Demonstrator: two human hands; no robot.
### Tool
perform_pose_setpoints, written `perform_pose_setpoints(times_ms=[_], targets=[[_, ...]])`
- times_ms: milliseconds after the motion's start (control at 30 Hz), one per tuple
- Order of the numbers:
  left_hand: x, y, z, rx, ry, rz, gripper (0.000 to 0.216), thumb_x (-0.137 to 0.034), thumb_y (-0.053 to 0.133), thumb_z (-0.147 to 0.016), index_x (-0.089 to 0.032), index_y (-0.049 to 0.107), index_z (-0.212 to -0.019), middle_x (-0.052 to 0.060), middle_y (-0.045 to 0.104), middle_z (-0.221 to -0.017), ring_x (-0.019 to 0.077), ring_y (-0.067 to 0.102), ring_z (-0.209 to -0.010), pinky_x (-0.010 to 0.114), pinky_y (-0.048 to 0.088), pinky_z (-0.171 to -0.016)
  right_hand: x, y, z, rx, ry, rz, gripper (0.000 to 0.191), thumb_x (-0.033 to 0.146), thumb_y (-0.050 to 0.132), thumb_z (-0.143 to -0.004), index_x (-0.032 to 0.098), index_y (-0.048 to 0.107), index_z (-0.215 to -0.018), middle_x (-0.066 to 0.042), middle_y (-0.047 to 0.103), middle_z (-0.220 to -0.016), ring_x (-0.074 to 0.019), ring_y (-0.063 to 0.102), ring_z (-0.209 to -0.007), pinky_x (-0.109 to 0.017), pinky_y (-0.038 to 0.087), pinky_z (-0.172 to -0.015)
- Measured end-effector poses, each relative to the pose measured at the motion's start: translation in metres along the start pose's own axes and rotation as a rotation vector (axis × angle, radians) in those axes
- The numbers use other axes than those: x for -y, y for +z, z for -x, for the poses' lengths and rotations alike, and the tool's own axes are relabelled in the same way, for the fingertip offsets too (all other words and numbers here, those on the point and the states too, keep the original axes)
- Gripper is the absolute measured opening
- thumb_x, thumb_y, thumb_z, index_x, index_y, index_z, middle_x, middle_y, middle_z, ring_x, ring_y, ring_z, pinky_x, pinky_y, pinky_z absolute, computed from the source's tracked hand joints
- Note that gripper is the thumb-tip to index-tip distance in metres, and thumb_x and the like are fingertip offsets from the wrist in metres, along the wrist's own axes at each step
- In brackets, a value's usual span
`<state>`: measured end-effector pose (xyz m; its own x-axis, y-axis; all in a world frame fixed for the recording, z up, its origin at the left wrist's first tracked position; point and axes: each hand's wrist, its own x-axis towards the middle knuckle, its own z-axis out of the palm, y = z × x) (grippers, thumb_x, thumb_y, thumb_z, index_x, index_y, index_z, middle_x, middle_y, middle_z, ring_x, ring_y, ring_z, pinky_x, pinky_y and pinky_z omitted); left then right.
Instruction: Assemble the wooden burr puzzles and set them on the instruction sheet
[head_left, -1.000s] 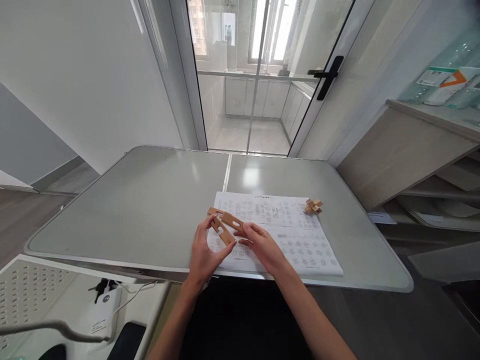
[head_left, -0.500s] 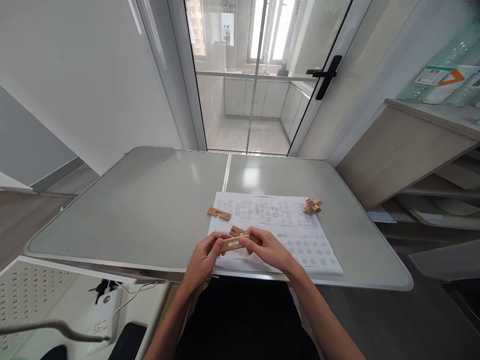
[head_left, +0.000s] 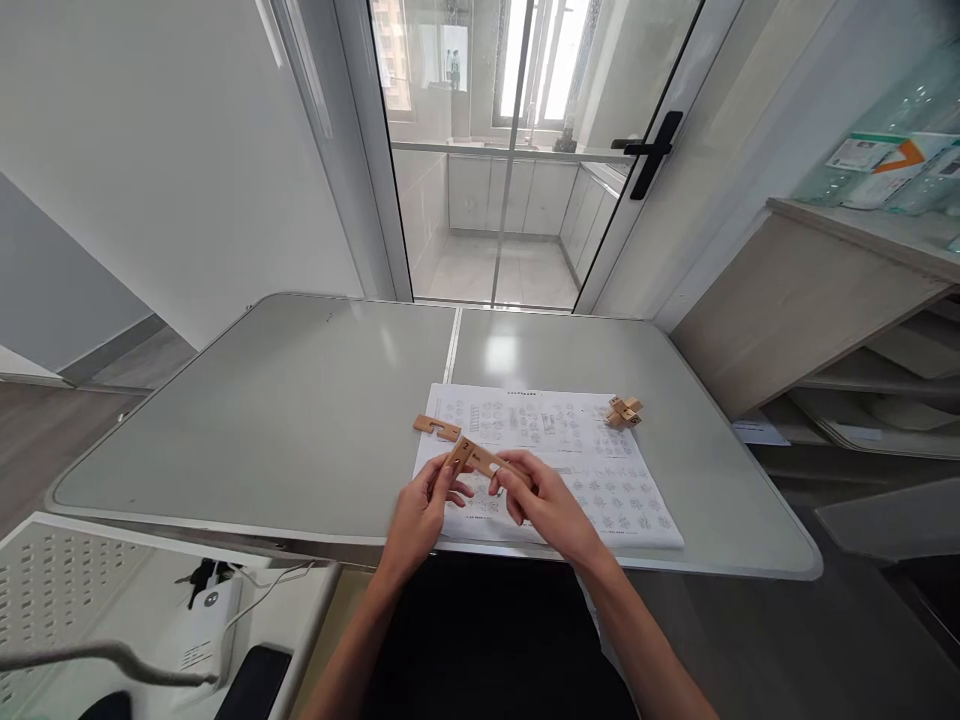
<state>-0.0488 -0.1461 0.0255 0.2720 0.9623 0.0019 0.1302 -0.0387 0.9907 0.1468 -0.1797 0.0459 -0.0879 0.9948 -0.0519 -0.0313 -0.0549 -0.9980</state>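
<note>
My left hand (head_left: 420, 512) and my right hand (head_left: 544, 500) hold flat wooden puzzle pieces (head_left: 472, 457) together just above a printed instruction sheet (head_left: 600, 480). The fingers of both hands pinch the pieces, which tilt up to the left and bear a number mark. A third notched wooden piece (head_left: 436, 428) lies on the sheet's far left corner, apart from my hands. A small assembled wooden puzzle (head_left: 624, 411) sits at the sheet's far right corner.
The sheet lies on a grey folding table (head_left: 262, 420) with a seam down its middle. A white perforated stand (head_left: 67, 590) with a charger, cables and a dark phone is at the lower left. Wooden shelves (head_left: 825, 300) stand to the right, a glass door behind.
Both hands picked two wooden pieces off the sheet, drew them toward me, then turned them and lifted their left end. One notched piece stayed on the sheet.
</note>
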Motion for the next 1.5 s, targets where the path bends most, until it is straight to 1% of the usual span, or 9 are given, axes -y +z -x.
perform_pose_setpoints(times_ms=[100, 267, 433, 733, 933, 1100, 1167, 1367, 1500], targets=[[0.001, 0.004, 0.002, -0.037, 0.040, -0.106, 0.043, -0.050, 0.045, -0.105, -0.022, 0.061, -0.134, 0.007, 0.077, -0.106, 0.0221, 0.076, -0.088, 0.039, 0.061, -0.088, -0.004, 0.012, 0.005, 0.022, 0.024, 0.019, 0.038, 0.060, 0.058, -0.098, 0.024, 0.062, -0.110, -0.001, 0.068, -0.088, -0.0111, 0.048, -0.050, -0.028, 0.040, -0.052], [0.004, 0.010, 0.007, -0.085, 0.139, -0.275, 0.042, -0.042, 0.041, -0.108, -0.025, 0.056, -0.143, 0.010, 0.072, -0.131, 0.0255, 0.072, -0.111, 0.041, 0.057, -0.098, -0.009, 0.022, 0.005, -0.040, 0.026, 0.042, 0.034, 0.056, 0.056, -0.099, 0.023, 0.061, -0.109, -0.002, 0.069, -0.089, -0.0108, 0.046, -0.050, -0.028, 0.038, -0.050], [0.010, 0.014, 0.008, -0.095, 0.235, -0.360, 0.044, -0.034, 0.036, -0.110, -0.026, 0.049, -0.151, 0.010, 0.065, -0.144, 0.0253, 0.064, -0.130, 0.043, 0.052, -0.109, -0.007, 0.022, 0.008, -0.042, 0.019, 0.090, 0.031, 0.054, 0.054, -0.101, 0.024, 0.061, -0.107, -0.002, 0.069, -0.088, -0.0123, 0.047, -0.053, -0.028, 0.037, -0.051], [0.007, 0.017, 0.012, 0.019, 0.339, -0.351, 0.045, -0.027, 0.036, -0.110, -0.026, 0.045, -0.154, 0.011, 0.061, -0.148, 0.0246, 0.060, -0.134, 0.045, 0.051, -0.112, -0.011, 0.025, 0.007, -0.039, 0.020, 0.031, 0.032, 0.054, 0.056, -0.102, 0.022, 0.061, -0.105, -0.001, 0.067, -0.088, -0.0103, 0.047, -0.053, -0.028, 0.038, -0.052], [0.007, 0.019, 0.010, -0.162, 0.349, -0.377, 0.040, -0.026, 0.034, -0.111, -0.026, 0.055, -0.144, 0.010, 0.064, -0.143, 0.0228, 0.060, -0.133, 0.045, 0.051, -0.113, -0.007, 0.022, 0.008, 0.073, 0.039, -0.201, 0.044, 0.059, 0.058, -0.101, 0.022, 0.056, -0.126, -0.007, 0.072, -0.104, -0.0155, 0.067, -0.073, -0.030, 0.048, -0.065], [0.005, 0.020, 0.011, -0.295, 0.386, -0.422, 0.037, -0.025, 0.035, -0.111, -0.026, 0.057, -0.141, 0.010, 0.059, -0.152, 0.0234, 0.055, -0.142, 0.046, 0.049, -0.116, -0.003, 0.019, 0.013, 0.186, 0.092, -0.138, 0.047, 0.062, 0.055, -0.101, 0.019, 0.061, -0.119, -0.006, 0.073, -0.097, -0.0152, 0.069, -0.066, -0.029, 0.047, -0.060], [0.004, 0.020, 0.012, -0.291, 0.412, -0.427, 0.037, -0.024, 0.035, -0.111, -0.026, 0.056, -0.141, 0.009, 0.054, -0.157, 0.0236, 0.051, -0.146, 0.045, 0.049, -0.117, -0.004, 0.020, 0.014, 0.185, 0.085, -0.122, 0.046, 0.062, 0.055, -0.101, 0.019, 0.063, -0.115, -0.005, 0.072, -0.095, -0.0144, 0.068, -0.064, -0.030, 0.048, -0.061], [0.002, 0.017, 0.013, -0.198, 0.485, -0.424, 0.040, -0.019, 0.035, -0.111, -0.028, 0.052, -0.146, 0.010, 0.054, -0.157, 0.0229, 0.051, -0.146, 0.045, 0.049, -0.118, -0.008, 0.022, 0.014, 0.138, 0.069, -0.114, 0.046, 0.065, 0.055, -0.100, 0.020, 0.064, -0.103, 0.000, 0.066, -0.085, -0.0125, 0.062, -0.058, -0.029, 0.047, -0.059], [0.001, 0.020, 0.016, -0.105, 0.571, -0.435, 0.044, -0.015, 0.034, -0.110, -0.028, 0.048, -0.150, 0.011, 0.044, -0.164, 0.0242, 0.043, -0.152, 0.048, 0.046, -0.120, -0.004, 0.025, 0.014, 0.107, 0.067, -0.108, 0.046, 0.065, 0.054, -0.100, 0.020, 0.062, -0.098, 0.001, 0.063, -0.083, -0.0118, 0.060, -0.055, -0.029, 0.046, -0.057]])
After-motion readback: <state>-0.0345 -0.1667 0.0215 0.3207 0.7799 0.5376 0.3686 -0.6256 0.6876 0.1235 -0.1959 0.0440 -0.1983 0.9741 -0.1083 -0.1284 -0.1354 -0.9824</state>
